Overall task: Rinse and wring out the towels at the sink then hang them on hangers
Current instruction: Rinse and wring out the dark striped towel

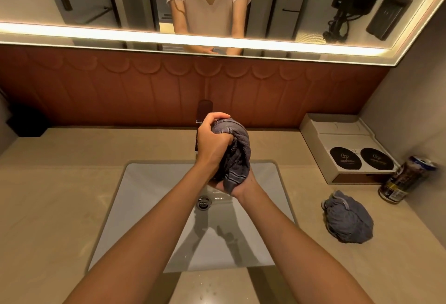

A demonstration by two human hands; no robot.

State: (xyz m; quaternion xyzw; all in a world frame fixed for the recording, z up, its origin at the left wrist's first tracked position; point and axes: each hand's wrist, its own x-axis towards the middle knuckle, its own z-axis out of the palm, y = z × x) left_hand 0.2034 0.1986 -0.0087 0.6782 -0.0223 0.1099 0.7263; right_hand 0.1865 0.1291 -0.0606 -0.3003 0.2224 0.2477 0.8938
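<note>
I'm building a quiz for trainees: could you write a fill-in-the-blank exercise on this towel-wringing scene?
The left hand and right hand grip one towel above the ____.
A second towel lies bunched on the counter, on the person's ____ side.
In all, ____ towels are visible.
Missing words: sink; right; two.

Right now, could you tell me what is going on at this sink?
A person is wringing a grey striped towel over the sink: the left hand grips its upper end, the right hand its lower end. A second grey towel lies bunched on the counter right of the sink, near a can. No hangers are in view.
</note>
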